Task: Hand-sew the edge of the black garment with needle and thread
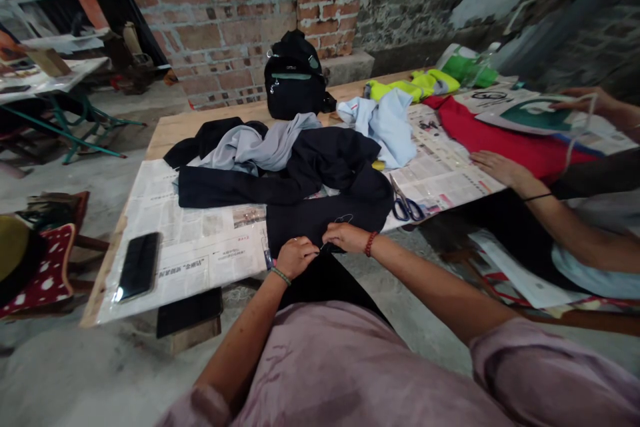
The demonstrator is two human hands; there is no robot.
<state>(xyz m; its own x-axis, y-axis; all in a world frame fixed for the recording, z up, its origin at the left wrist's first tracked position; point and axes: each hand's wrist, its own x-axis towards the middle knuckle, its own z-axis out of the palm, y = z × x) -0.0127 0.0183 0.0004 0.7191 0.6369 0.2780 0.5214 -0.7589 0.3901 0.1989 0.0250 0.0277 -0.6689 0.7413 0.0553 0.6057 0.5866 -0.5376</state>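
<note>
A black garment (330,210) lies across the table's front edge, its near hem between my two hands. My left hand (299,257), wearing a green bead bracelet, is closed in a pinch on that hem. Close beside it, my right hand (347,238), with a red bead bracelet, pinches what looks like a thin sewing needle; the fingertips partly hide it. A loop of pale thread (344,218) shows on the dark cloth above the right fingers. Scissors with blue handles (406,205) lie just right of the garment.
Newspaper (200,247) covers the wooden table. A phone (139,265) lies at left; a grey cloth (250,147), light blue cloth (383,127) and black backpack (295,77) are farther back. At right, a co-worker's hands hold an iron (530,115) and touch red cloth (467,130).
</note>
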